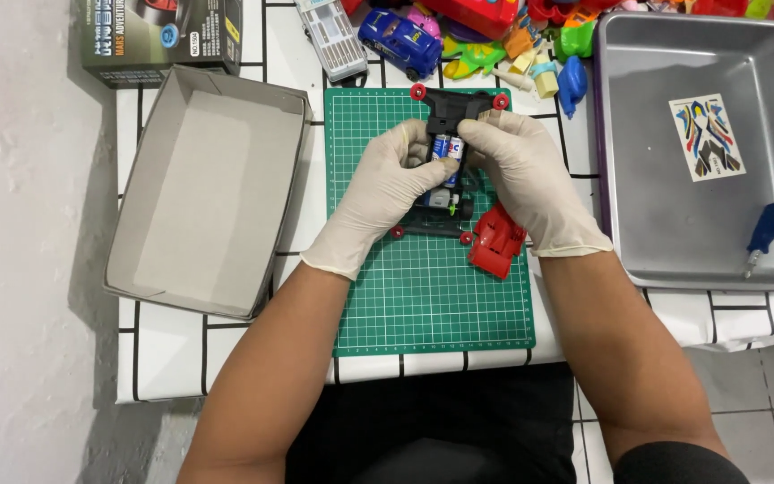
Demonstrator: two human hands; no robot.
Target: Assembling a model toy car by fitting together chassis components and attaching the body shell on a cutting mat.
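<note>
Both gloved hands, left hand and right hand, are clamped on a black plastic toy car chassis with small red rollers, its long axis pointing away over the green cutting mat. Blue-and-white batteries sit between the thumbs; a red toy car shell lies just beside the right wrist.

Bare green mat lies open below; cardboard box, metal tray and toy pile hem the rest.
</note>
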